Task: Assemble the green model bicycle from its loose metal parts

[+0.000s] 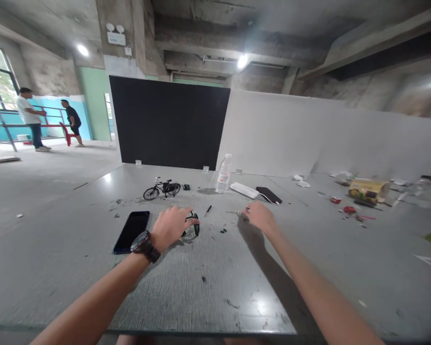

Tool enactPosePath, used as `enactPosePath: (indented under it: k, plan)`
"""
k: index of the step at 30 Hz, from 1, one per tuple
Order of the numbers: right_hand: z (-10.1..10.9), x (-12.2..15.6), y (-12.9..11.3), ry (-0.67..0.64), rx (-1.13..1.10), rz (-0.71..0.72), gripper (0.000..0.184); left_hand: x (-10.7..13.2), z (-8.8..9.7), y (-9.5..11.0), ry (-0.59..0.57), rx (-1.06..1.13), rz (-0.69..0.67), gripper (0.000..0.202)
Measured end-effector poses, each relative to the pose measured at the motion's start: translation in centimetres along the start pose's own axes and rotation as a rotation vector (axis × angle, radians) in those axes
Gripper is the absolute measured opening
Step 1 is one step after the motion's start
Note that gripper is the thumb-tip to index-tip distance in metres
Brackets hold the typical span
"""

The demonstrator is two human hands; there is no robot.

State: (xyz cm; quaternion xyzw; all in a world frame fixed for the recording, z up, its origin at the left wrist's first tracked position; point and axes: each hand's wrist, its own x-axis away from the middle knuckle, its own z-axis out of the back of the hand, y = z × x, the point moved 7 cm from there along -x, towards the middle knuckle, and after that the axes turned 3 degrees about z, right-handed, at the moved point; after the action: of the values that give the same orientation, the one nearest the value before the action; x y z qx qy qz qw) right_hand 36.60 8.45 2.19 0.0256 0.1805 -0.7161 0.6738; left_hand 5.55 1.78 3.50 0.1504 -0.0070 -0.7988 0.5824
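Observation:
My left hand, with a dark watch on its wrist, is closed over a small black and green part that looks like a model bicycle piece lying on the grey table. My right hand rests further right on the table, fingers curled in a pinch on a small metal piece that I cannot make out. A small black screwdriver lies between the hands. A finished black model bicycle stands further back.
A dark phone lies left of my left hand. Behind stand a water bottle, a white flat case and a black pouch. Boxes and red bits litter the right. Two people stand far left.

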Motion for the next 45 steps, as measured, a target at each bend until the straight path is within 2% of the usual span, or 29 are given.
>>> enactPosePath:
  k: [3,6,11,16,21,24,29,31,34,41,45]
  plan:
    - [-1.2,0.1,1.2,-0.034,0.070,0.001,0.019,0.1,-0.1,0.2,0.000,-0.009,-0.011,0.051]
    - [-1.8,0.0,1.4,-0.051,0.101,0.018,0.024,0.1,0.0,0.3,0.014,0.014,-0.033,0.044]
    - [-1.9,0.2,0.9,-0.085,0.070,0.083,0.015,-0.2,-0.1,0.0,-0.001,0.066,-0.042,0.033]
    - [-1.4,0.0,0.9,-0.032,-0.044,0.112,0.013,-0.5,-0.4,-0.3,-0.053,0.122,-0.093,0.030]
    - [-1.0,-0.4,0.1,0.016,-0.310,0.174,0.023,-0.9,-0.5,-0.6,-0.055,0.121,-0.121,0.027]
    - [-0.9,-0.1,-0.7,0.008,-0.465,0.171,0.037,-1.0,-0.6,-0.8,-0.056,0.128,-0.128,0.029]
    - [-1.5,1.2,-2.1,-0.133,-1.025,0.031,0.045,-1.2,-0.7,-1.0,-0.065,0.162,-0.133,0.032]
    - [-1.7,1.6,-3.0,-0.184,-1.115,0.012,0.045,-1.2,-0.7,-1.1,-0.064,0.172,-0.135,0.033]
    - [-1.7,2.2,-4.3,-0.205,-1.026,0.049,0.045,-1.2,-0.7,-1.2,-0.065,0.176,-0.140,0.033]
    - [-1.5,4.0,-7.0,-0.248,-0.613,0.327,0.036,-0.9,-0.6,-1.2,-0.067,0.130,-0.111,0.034]
    - [-2.1,4.7,-8.3,-0.246,-0.645,0.345,0.034,-1.0,-0.6,-1.7,-0.046,0.160,-0.062,0.036]
